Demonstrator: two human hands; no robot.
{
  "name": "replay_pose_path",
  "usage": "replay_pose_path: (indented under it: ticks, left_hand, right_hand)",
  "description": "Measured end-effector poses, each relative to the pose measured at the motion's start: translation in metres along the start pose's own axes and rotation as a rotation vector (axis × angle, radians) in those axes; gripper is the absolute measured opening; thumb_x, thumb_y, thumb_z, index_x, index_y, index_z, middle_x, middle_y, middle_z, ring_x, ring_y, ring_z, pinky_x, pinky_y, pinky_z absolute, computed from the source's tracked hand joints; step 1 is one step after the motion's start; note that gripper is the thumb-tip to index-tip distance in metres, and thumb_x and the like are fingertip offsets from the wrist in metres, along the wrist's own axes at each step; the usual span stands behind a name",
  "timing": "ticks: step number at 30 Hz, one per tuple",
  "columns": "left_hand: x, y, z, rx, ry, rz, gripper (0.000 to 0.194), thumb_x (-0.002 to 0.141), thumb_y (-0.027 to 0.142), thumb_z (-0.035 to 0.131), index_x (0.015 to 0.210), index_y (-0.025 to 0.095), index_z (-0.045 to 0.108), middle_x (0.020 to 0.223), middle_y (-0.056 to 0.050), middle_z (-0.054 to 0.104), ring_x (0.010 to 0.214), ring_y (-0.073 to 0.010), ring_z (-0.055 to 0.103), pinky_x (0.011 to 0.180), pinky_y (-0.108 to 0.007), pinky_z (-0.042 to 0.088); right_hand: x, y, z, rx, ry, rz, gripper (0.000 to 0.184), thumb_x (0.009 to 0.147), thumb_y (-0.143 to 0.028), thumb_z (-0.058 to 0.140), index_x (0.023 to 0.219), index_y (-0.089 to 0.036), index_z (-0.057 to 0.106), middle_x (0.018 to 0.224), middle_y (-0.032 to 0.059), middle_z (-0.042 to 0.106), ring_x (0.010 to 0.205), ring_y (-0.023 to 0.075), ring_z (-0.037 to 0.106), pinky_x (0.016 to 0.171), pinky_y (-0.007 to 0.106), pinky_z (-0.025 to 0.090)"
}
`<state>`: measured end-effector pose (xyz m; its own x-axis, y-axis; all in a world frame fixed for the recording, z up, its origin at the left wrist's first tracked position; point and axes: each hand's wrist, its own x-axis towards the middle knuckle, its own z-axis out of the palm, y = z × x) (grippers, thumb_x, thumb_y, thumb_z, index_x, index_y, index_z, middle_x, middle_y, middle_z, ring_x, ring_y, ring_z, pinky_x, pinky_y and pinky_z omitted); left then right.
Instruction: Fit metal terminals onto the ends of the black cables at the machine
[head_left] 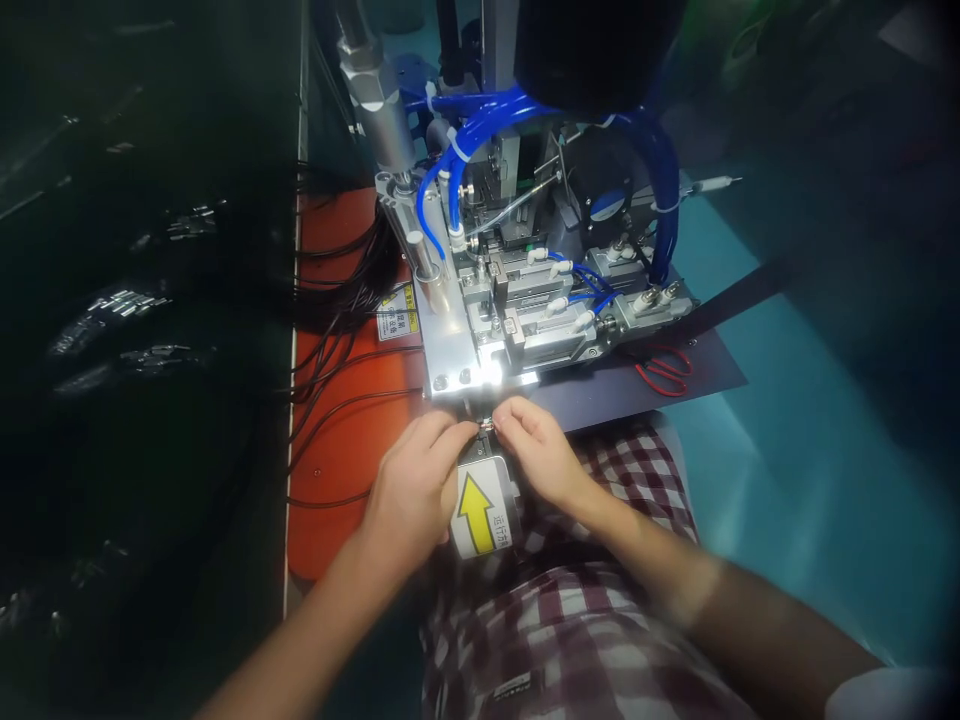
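My left hand [421,470] and my right hand [537,448] meet at the near end of a metal machine [452,345]. Their fingertips pinch close together around a small shiny metal piece [487,424], too small to name. The fingers of both hands are bent and closed. Just below the fingertips is a white plate with a yellow arrow [475,508] pointing at the machine. The left hand's edge overlaps the left side of this plate.
Blue air hoses [487,112] loop over the machine. Black cables [337,330] run across an orange surface [326,540] at left. Red-handled scissors or pliers [666,372] lie on the dark base plate [709,365]. A warning label [398,314] sits beside the machine.
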<state>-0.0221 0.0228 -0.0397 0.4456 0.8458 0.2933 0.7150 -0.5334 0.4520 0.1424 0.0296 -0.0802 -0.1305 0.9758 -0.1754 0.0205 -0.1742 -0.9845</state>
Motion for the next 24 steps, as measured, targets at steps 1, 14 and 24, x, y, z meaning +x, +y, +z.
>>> replay_pose_path:
  ticks: [1,14,24]
  left_hand:
    - [-0.0006,-0.0015,0.0004,-0.017,0.005,0.004,0.027,0.086,0.004,0.045,0.101,0.01,0.066,0.088,-0.008,0.061,0.081,-0.0185,0.059,0.071,-0.029,0.053]
    - [-0.0001,-0.0038,0.0001,0.099,-0.025,0.026,0.034,0.084,0.002,0.042,0.103,0.011,0.069,0.089,-0.01,0.059,0.083,-0.0206,0.06,0.068,-0.031,0.055]
    - [-0.0004,-0.0031,0.0009,0.104,-0.019,0.021,0.034,0.084,0.003,0.042,0.102,0.011,0.069,0.088,-0.009,0.058,0.082,-0.0197,0.059,0.067,-0.03,0.054]
  right_hand:
    - [0.0,0.0012,0.0007,0.021,0.007,-0.01,0.027,0.092,-0.033,0.046,0.068,-0.021,0.042,0.062,-0.0052,0.037,0.057,0.011,0.034,0.053,0.025,0.03]
    - [0.0009,0.0025,-0.0001,0.037,0.051,-0.043,0.026,0.091,-0.033,0.048,0.069,-0.021,0.043,0.062,-0.0044,0.04,0.057,0.0115,0.038,0.054,0.026,0.033]
    - [-0.0013,0.0051,-0.0014,0.004,0.035,-0.048,0.032,0.093,-0.041,0.047,0.068,-0.021,0.042,0.064,-0.0042,0.04,0.06,0.0122,0.038,0.057,0.026,0.032]
